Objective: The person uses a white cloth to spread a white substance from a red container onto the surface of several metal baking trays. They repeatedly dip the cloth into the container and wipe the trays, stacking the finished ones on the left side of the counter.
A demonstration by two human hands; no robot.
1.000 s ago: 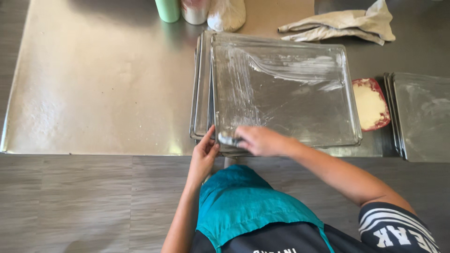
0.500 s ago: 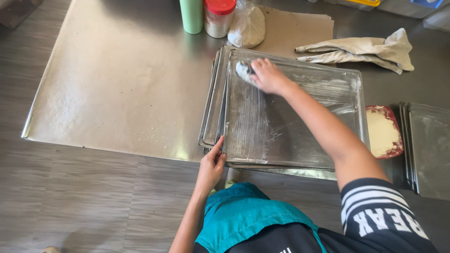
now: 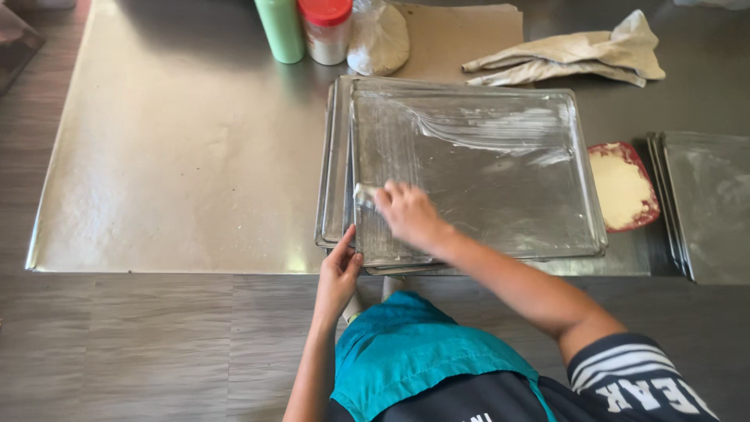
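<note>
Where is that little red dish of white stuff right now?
In the head view, the red dish sits on the steel table, right of the top baking tray, between it and another tray stack.

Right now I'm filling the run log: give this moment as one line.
left hand: steadies baking tray edge | right hand: presses small white wad on tray | nearby: red dish, cloth
</note>
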